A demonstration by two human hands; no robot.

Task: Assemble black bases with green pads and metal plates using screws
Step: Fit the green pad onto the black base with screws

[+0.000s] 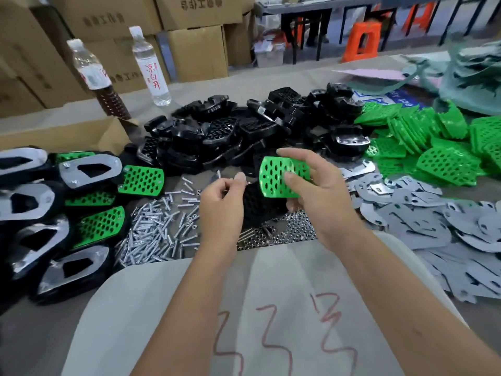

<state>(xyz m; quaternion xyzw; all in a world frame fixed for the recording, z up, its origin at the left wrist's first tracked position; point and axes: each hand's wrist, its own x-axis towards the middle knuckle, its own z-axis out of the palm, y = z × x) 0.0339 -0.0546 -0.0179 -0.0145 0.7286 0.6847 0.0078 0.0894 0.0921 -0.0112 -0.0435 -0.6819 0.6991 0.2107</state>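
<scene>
Right hand [320, 196] grasps a black base [260, 207] with a green pad [276, 176] laid on its upper face; thumb over the pad, fingers beneath. The pair is held above the desk [40, 335], over a heap of nuts [287, 229]. The pad's long axis runs from near-left to far-right, tilted up toward the far side.

Left hand [219, 196] pinches a screw [219, 174] between thumb and forefinger, its shaft roughly upright. The screw lies just left of the pad's left edge, close but apart, so the left hand is the nearer to the insertion point; which hole it is meant for cannot be told.

Loose screws [154, 234] lie near left, finished assemblies [81, 202] far left, black bases [244, 131] behind, green pads [433, 147] and metal plates [447, 226] right.
</scene>
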